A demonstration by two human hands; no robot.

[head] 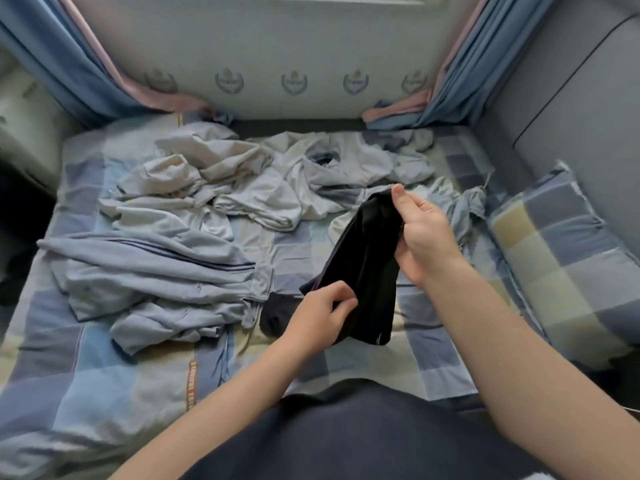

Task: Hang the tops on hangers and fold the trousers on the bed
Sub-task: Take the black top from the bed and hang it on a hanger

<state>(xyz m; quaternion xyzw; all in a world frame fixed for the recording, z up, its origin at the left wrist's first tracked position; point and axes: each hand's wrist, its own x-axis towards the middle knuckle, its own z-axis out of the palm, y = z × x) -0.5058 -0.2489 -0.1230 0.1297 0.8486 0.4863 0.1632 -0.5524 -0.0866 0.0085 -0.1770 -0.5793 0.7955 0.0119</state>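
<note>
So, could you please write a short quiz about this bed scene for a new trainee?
1. True or false: both hands grip the black fabric garment.
2. Which hand holds the higher end of it? A) left hand B) right hand
3. Fill in: the pale grey crumpled clothes lie on the ____ bedsheet.

Key: 1 true; 2 B; 3 checked (blue, grey and cream squares).
</note>
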